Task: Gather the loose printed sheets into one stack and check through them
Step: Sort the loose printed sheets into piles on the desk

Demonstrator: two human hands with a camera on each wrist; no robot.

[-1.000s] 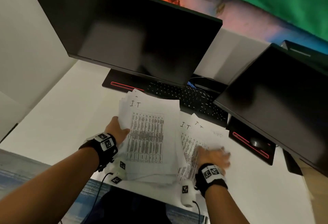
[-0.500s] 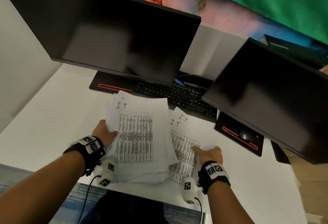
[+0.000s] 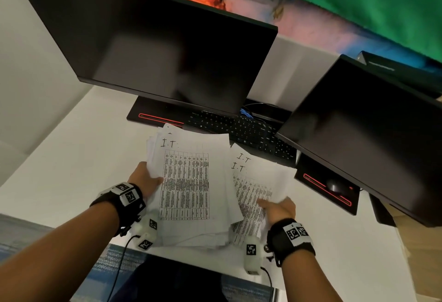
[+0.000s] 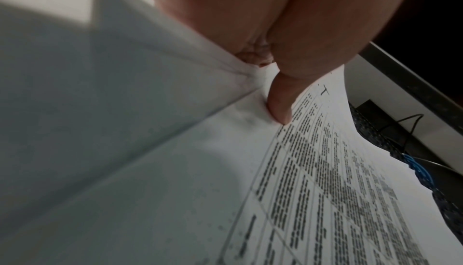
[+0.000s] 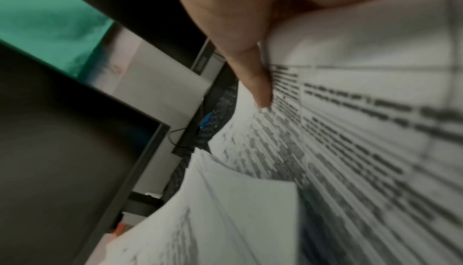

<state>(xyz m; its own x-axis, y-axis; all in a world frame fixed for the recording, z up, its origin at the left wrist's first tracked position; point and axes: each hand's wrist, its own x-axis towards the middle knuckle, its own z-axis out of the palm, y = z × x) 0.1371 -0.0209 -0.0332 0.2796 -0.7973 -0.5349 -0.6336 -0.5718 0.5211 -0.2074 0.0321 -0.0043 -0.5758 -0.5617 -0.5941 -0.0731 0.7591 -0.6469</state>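
Note:
A thick stack of printed sheets (image 3: 189, 187) with a table and a handwritten "I.T" heading sits in front of me, held off the white desk (image 3: 71, 158). My left hand (image 3: 146, 179) grips its left edge, thumb (image 4: 280, 108) on the top page (image 4: 325, 190). To the right, a smaller bundle of sheets (image 3: 253, 182) with the same heading is held by my right hand (image 3: 277, 208), thumb (image 5: 258, 91) pressed on top of the sheets (image 5: 350, 130), fingers hidden beneath. The two bundles overlap at the middle.
Two dark monitors (image 3: 155, 46) (image 3: 373, 134) hang over the back of the desk, with a black keyboard (image 3: 239, 129) just beyond the papers. A black mouse (image 3: 334, 185) rests on the right monitor base. The desk's front edge (image 3: 191, 256) is near my wrists.
My right hand went from lying flat on the right-hand sheets to gripping them by the near edge. The left stack stayed in my left hand.

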